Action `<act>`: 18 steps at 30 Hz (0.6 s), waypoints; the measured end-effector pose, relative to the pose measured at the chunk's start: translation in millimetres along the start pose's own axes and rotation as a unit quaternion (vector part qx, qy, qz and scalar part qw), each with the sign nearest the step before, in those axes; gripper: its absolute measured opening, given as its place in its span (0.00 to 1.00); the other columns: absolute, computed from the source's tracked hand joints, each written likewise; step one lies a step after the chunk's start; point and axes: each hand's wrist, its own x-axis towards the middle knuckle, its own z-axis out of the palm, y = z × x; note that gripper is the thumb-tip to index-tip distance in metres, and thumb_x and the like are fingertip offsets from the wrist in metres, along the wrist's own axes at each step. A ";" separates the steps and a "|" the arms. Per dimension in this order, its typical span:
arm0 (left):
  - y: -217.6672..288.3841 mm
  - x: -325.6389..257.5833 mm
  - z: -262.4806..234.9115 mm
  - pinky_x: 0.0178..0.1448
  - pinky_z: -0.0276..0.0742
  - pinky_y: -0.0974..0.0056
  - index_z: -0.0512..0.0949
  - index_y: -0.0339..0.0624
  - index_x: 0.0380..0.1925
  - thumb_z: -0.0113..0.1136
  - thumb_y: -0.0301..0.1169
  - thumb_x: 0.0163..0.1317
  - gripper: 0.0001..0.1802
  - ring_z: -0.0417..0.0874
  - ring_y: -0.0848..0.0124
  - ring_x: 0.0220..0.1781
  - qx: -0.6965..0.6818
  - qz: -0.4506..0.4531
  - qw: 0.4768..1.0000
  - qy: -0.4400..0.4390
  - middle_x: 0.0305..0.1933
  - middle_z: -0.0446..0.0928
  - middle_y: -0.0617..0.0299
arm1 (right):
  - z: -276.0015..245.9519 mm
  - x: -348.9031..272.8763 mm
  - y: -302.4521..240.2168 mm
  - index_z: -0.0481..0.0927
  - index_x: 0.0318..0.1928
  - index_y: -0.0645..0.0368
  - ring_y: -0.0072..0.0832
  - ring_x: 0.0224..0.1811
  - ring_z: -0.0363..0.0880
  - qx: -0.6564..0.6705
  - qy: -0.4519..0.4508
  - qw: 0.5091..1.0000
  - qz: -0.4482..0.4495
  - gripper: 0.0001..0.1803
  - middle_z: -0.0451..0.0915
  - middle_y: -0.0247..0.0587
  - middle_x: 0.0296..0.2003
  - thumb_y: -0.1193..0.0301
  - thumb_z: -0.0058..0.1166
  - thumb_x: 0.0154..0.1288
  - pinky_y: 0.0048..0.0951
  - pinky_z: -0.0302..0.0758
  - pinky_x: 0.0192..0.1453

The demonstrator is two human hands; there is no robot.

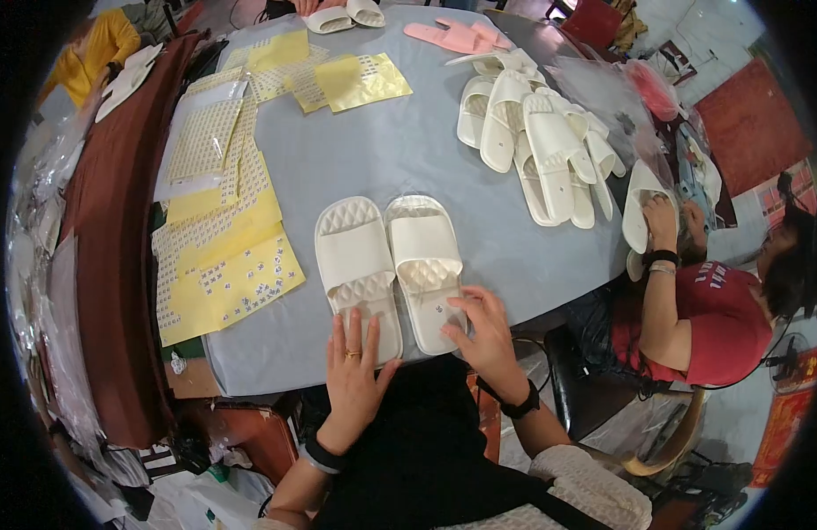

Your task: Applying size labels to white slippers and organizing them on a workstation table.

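A pair of white slide slippers lies side by side at the table's near edge, heels toward me. On the heel part of the left slipper [355, 256], my left hand [353, 375] rests with its fingers stretched out. My right hand [488, 340] is open at the outer edge of the right slipper [426, 256], thumb and forefinger apart over its heel. A small printed sticker [440, 309] sits on that slipper's insole, beside the right fingers. No such sticker shows on the left slipper, whose heel my hand partly covers.
Yellow sticker sheets [249, 274] spread along the table's left side, more [364, 81] farther back. White slippers [550, 150] are piled at the right, pink slippers [457, 35] behind. A co-worker in red [722, 327] handles a white slipper [640, 212]. A brown ledge [117, 247] runs along the left.
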 end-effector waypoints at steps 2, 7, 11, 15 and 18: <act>2.4 -2.6 0.0 0.69 0.55 0.48 0.59 0.42 0.65 0.64 0.38 0.53 0.40 0.48 0.44 0.72 -0.006 0.000 1.000 0.003 0.72 0.48 0.48 | 2.0 1.5 -3.5 0.76 0.47 0.60 0.46 0.50 0.70 -0.009 0.016 1.000 0.011 0.19 0.72 0.50 0.49 0.70 0.60 0.54 0.40 0.66 0.54; 6.7 -10.6 -4.6 0.68 0.57 0.47 0.61 0.40 0.64 0.66 0.36 0.51 0.40 0.49 0.44 0.72 -0.027 0.005 1.000 -0.009 0.71 0.51 0.49 | 5.5 9.2 -2.0 0.76 0.41 0.61 0.32 0.31 0.74 0.040 0.001 0.998 0.041 0.13 0.73 0.41 0.37 0.75 0.59 0.54 0.31 0.70 0.38; 4.8 -10.3 -7.2 0.69 0.57 0.48 0.61 0.39 0.63 0.68 0.34 0.48 0.41 0.51 0.42 0.71 -0.028 0.019 0.999 -0.009 0.71 0.52 0.49 | 6.9 9.9 -2.7 0.76 0.40 0.61 0.32 0.30 0.74 0.005 -0.024 0.999 0.040 0.12 0.72 0.41 0.36 0.75 0.59 0.55 0.31 0.71 0.36; 7.4 -9.2 -7.3 0.69 0.57 0.47 0.61 0.39 0.63 0.69 0.32 0.47 0.42 0.51 0.41 0.70 -0.032 0.024 0.999 -0.006 0.71 0.51 0.47 | 9.1 8.3 -4.6 0.74 0.38 0.59 0.43 0.38 0.74 -0.005 -0.043 0.997 0.064 0.10 0.73 0.44 0.36 0.73 0.57 0.56 0.38 0.71 0.44; 8.2 -8.7 -9.9 0.69 0.56 0.46 0.60 0.38 0.63 0.69 0.32 0.46 0.43 0.50 0.40 0.71 -0.024 0.018 0.999 -0.027 0.70 0.51 0.46 | 10.9 7.7 -4.9 0.74 0.38 0.60 0.44 0.38 0.74 0.056 -0.025 0.994 0.090 0.09 0.74 0.44 0.36 0.73 0.57 0.57 0.37 0.71 0.42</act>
